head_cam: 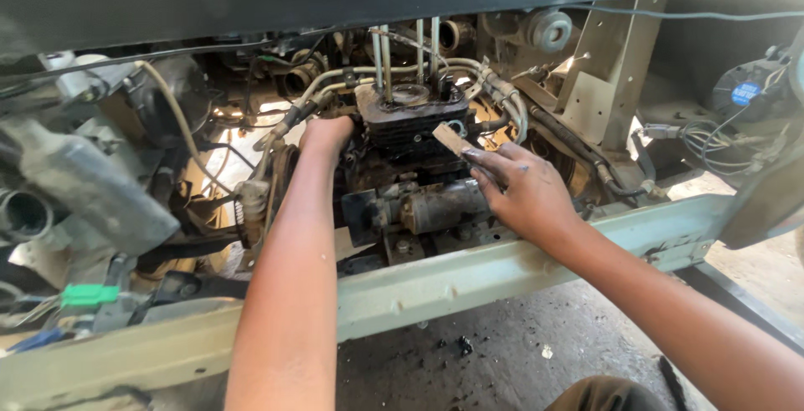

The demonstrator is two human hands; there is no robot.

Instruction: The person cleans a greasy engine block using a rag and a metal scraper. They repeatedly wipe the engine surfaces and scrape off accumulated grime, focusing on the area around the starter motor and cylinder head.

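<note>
Bracing the black finned metal engine cylinder (pixel 412 123) from its side, the left hand (pixel 325 136) grips it, steadying it. The right hand (pixel 521 187) pinches a small flat tan wooden block (pixel 450 138) against the cylinder's opposite edge, angled as for scraping.

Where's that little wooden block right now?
In the head view, centre: the wooden block is in the right hand, against the dark finned cylinder's right side.

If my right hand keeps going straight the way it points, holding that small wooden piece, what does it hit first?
Most likely the black finned engine cylinder block: the right hand aims the small tan wooden piece up-left at its near upper corner. The tip looks almost touching, though depth is unclear.
</note>
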